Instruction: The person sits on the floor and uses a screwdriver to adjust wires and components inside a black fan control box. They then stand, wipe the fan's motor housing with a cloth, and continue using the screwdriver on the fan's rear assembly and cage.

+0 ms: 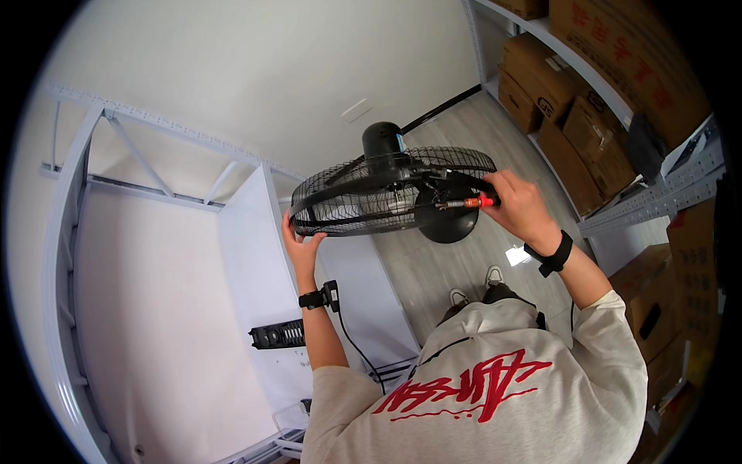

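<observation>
Two bare hands at black fan (390, 189), round base (452, 226) on floor (410, 271) between racks, partly hidden by cage. Left hand (301, 243): thumb and fingers spread around cage's left rim. Right hand (518, 205): fingers curled around tool (474, 203) with orange-red collar, shaft toward cage. White rack (251, 271) hems left side; black slotted piece (278, 335) near its right edge. Cartons (533, 66) crowd right rack's (657, 205) shelf edges.

Cardboard boxes (603, 143) are stacked on metal shelving (657, 204), right | black slotted object (280, 335) is seen against pale panel (249, 247) | plate (356, 110) is fixed to wall (309, 54) | floor (413, 267) is grey-planked
</observation>
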The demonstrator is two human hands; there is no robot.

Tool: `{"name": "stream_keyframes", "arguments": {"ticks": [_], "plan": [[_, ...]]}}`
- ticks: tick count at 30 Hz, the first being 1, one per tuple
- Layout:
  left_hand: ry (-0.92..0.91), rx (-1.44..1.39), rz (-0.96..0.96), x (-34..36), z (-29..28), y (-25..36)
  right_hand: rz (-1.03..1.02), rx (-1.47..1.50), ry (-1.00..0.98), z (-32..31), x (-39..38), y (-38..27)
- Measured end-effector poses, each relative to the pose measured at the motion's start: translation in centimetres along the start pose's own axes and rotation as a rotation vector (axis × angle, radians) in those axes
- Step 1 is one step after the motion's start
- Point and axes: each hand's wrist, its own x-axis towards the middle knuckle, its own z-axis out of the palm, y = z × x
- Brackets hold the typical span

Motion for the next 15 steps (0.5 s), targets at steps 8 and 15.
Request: {"name": "stream_keyframes", "arguments": {"ticks": [8,15], "plan": [[0.188,0.021,-0.033,2.0,0.6,-3.6,0.117,0.168,0.008,4.2,1.4,0.7],[0.235,0.181,0.249,4.0,3.0,-3.3,0.122,0.120,-0.062,12.5,3.5,6.9]]}}
